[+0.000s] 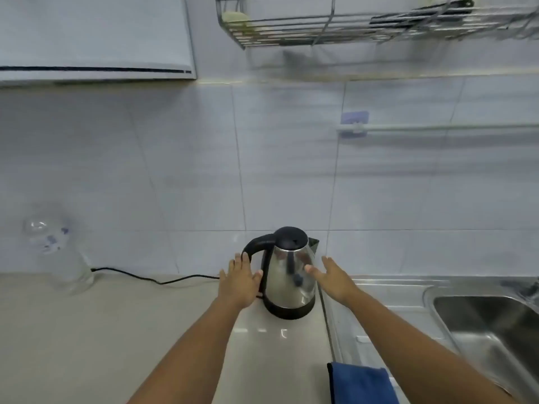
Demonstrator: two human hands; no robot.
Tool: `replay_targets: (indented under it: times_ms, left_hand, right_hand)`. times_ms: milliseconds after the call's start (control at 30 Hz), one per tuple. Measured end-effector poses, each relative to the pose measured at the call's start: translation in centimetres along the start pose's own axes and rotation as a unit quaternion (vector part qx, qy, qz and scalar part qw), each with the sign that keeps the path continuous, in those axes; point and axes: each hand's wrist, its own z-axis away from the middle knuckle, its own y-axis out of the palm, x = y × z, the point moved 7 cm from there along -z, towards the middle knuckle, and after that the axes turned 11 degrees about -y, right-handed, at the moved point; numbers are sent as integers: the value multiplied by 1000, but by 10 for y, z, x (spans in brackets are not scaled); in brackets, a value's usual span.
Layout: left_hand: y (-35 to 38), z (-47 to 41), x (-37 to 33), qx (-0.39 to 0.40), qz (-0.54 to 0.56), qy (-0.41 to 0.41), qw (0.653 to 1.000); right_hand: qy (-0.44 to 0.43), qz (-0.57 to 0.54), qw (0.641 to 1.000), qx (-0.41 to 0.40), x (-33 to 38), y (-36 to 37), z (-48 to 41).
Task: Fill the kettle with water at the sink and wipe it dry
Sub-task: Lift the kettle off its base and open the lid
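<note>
A steel kettle (291,275) with a black lid, handle and base stands upright on the counter against the tiled wall. My left hand (240,281) reaches out flat beside its black handle, fingers straight, close to it but holding nothing. My right hand (332,277) is spread open just right of the kettle body, also empty. A blue cloth (360,383) lies on the counter edge under my right forearm. The steel sink (484,325) is at the right.
A black power cord (151,278) runs along the counter from the kettle to the left. A clear glass bottle (58,252) stands at the far left. A wire rack (364,21) and a towel bar (437,128) hang on the wall above.
</note>
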Motion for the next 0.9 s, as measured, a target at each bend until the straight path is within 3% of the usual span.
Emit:
replay_targets:
  times_ms: [100,233,467,667,900]
  left_hand:
    - [3,-22,3,-9,25,11,1000]
    - [10,-43,4,1,143,42,989]
    - [23,-67,7,60,367,30,928]
    - [31,-73,6,63,416,-17,907]
    - [18,-61,2,23,431,-4,902]
  right_hand:
    - [13,-47,998,-28,-3,6,-18]
    - [10,-137,989,-56,-1,16,-33]
    - [12,-225,972,-62,-25,36,-42]
    - [18,-257,961,-102,-21,41,-44]
    - [25,-259,958,-120,-13,37,-36]
